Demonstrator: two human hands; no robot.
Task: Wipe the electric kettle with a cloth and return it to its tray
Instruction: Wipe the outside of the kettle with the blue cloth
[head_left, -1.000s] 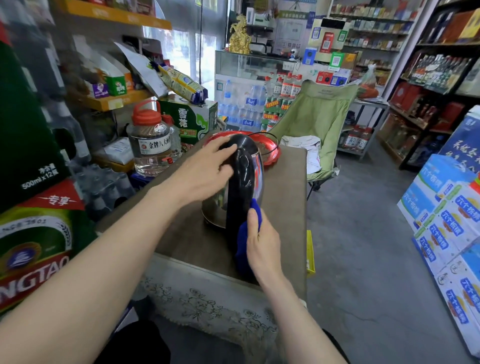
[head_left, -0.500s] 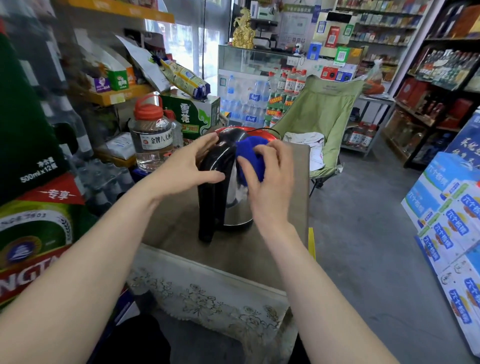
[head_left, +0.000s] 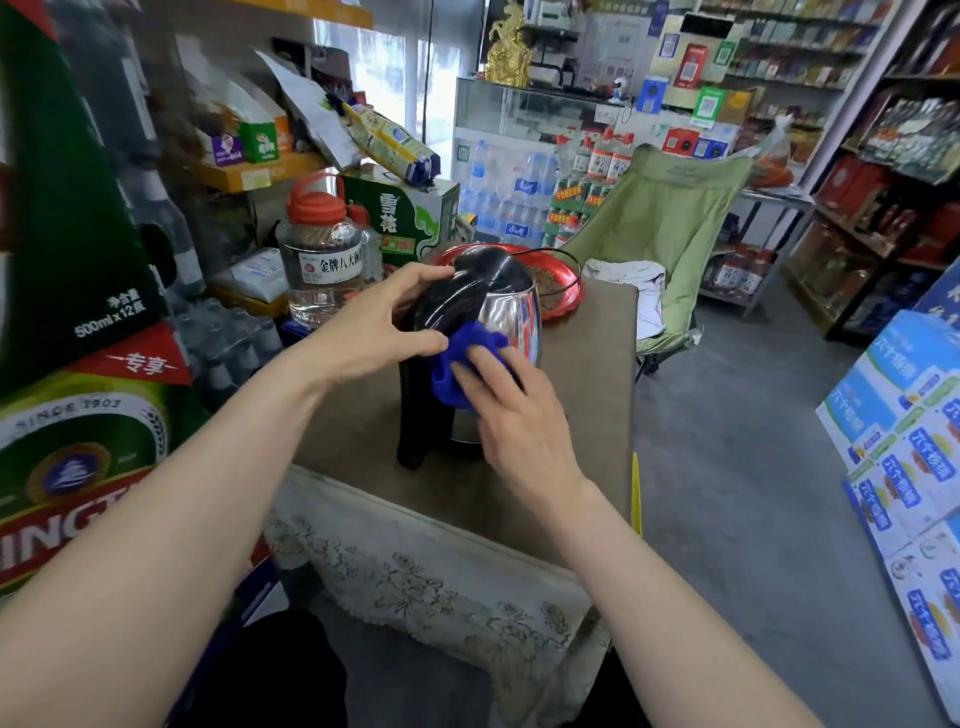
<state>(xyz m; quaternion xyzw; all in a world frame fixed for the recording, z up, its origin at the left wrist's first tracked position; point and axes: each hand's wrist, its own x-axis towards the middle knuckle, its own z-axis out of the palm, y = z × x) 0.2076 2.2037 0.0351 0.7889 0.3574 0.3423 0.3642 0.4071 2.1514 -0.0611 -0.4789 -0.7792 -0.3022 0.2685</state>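
The brown table bore the electric kettle, upright, off the red tray just beyond the fingertips. The left hand gripped its black top with curled fingers. The right hand pressed a blue cloth to its steel side with straight fingers.

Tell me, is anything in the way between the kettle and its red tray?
Nothing visible stands between them. The kettle sits on the table right in front of the red tray. Only a thin black cord loops over the tray, so it might need nudging aside.
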